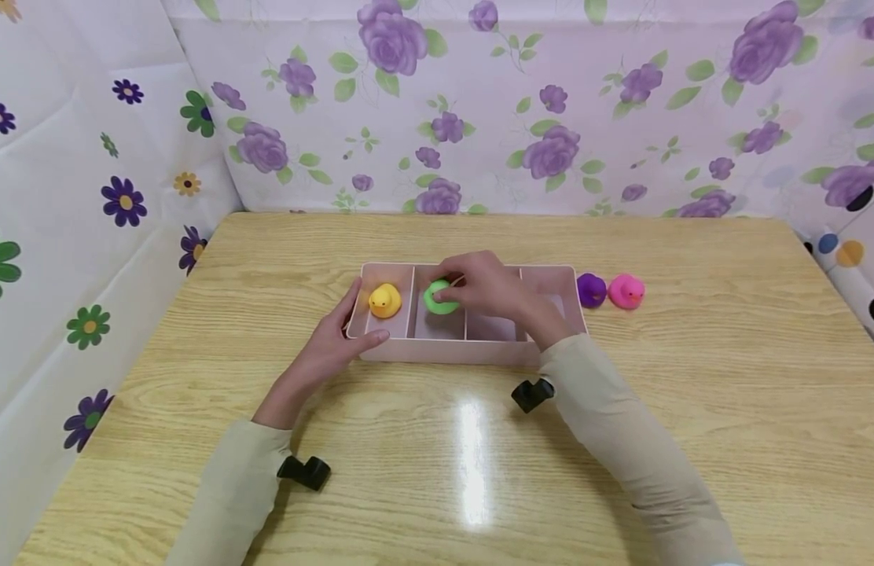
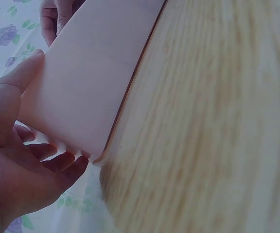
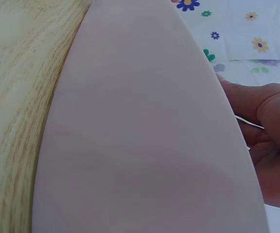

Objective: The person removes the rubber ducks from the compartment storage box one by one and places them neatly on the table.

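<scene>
We list 1 pale pink tray point(image 1: 447, 352) with 4 compartments, on a wood-grain table point(image 1: 727, 377).

Left hand point(image 1: 328, 334): at the tray's left end, forearm rising from the near side; thumb laid over the near rim, fingers bent along the outer end wall, so we enter it as clasping the tray.

Right hand point(image 1: 485, 284): above the tray, forearm crossing its near wall toward the right; knuckles raised, fingers pointing left and down, thumb and fingertips pinching 1 green duck point(image 1: 435, 303).

Green duck: within the tray's 2nd compartment from the left; we cannot tell whether it touches the floor there.

Yellow duck point(image 1: 385, 301): in the tray's leftmost compartment.

Purple duck point(image 1: 591, 290): just beside the tray's right end.

Pink duck point(image 1: 627, 292): farther right of the tray, past the purple 1.
</scene>
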`<state>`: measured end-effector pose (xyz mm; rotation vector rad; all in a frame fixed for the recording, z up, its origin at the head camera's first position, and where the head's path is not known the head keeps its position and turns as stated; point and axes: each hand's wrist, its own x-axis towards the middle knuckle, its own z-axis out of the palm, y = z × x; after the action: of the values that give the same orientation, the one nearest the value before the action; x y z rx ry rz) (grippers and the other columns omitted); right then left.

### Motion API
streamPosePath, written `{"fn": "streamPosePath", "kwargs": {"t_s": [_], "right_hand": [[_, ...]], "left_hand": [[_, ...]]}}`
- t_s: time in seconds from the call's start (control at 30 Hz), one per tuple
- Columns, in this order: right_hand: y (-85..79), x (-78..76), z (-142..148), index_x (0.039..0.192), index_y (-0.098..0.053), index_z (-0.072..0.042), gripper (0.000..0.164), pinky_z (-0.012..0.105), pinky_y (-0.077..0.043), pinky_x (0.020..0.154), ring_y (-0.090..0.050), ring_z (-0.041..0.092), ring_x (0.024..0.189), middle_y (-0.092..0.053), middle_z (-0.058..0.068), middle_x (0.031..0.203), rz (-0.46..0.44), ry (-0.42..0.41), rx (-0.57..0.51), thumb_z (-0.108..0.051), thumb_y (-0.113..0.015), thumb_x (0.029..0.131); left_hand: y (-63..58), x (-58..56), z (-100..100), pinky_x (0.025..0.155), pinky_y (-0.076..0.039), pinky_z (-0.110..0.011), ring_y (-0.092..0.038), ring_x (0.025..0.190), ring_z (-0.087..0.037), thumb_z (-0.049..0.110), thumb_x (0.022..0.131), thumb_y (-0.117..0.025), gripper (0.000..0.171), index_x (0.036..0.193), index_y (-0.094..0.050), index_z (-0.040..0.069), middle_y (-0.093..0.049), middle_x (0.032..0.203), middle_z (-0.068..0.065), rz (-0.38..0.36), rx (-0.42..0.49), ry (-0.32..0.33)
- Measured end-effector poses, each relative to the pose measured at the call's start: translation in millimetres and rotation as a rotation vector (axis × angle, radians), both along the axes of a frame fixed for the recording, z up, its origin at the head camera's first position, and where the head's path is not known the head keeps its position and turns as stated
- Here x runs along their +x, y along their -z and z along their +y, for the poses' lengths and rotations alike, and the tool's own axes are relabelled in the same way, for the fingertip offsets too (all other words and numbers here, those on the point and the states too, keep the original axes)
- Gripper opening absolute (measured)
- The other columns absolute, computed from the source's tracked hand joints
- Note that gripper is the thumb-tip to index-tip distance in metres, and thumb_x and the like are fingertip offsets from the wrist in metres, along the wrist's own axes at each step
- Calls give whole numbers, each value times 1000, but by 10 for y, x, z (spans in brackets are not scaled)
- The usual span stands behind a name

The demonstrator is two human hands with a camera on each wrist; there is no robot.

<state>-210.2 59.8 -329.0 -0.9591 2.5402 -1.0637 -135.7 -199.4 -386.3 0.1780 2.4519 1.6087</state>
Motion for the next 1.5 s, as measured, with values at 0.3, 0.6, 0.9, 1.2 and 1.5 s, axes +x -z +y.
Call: {"fn": "streamPosePath", "kwargs": {"t_s": [0.3, 0.6, 0.9, 1.2, 1.5], "right_hand": [[-49, 56, 121, 114, -73, 4, 26, 34, -54, 89, -68, 25, 98, -73, 13, 106, 30, 35, -53, -9, -74, 91], [-127, 156, 215, 116, -72, 5, 26, 35, -56, 87, -68, 27, 97, -72, 17, 110, 23, 50, -84, -5, -72, 92], [-156, 205, 349, 119, -73, 0, 28, 37, -55, 89, -68, 25, 100, -72, 14, 113, 25, 75, -52, -7, -72, 92], [-164, 242, 510, 118, -74, -2, 29, 38, -56, 87, -69, 25, 98, -73, 13, 113, 56, 72, -48, -7, -74, 90], [-173, 288, 678, 118, -74, -2, 29, 39, -55, 87, -67, 22, 95, -73, 12, 111, 55, 89, -81, -10, -75, 91]], "left_hand": [[10, -10, 4, 118, -21, -52, -9, 151, -32, 23, 94, -71, 96, 162, -4, 18, -8, 166, -11, 7, 2, 3], [4, -5, 4, 118, -20, -53, -8, 151, -31, 22, 94, -71, 96, 162, -4, 19, -8, 166, -10, 11, 8, 4], [-9, -4, 18, 118, -20, -53, -9, 151, -32, 22, 94, -71, 96, 162, -3, 18, -8, 166, -10, 8, -4, 0], [-9, 0, 15, 117, -22, -54, -11, 151, -33, 23, 95, -70, 95, 162, -3, 18, -8, 167, -10, -6, -13, -12], [0, 7, 9, 117, -22, -54, -10, 151, -32, 24, 95, -70, 95, 162, -3, 18, -8, 167, -9, -5, -12, -9]]}}
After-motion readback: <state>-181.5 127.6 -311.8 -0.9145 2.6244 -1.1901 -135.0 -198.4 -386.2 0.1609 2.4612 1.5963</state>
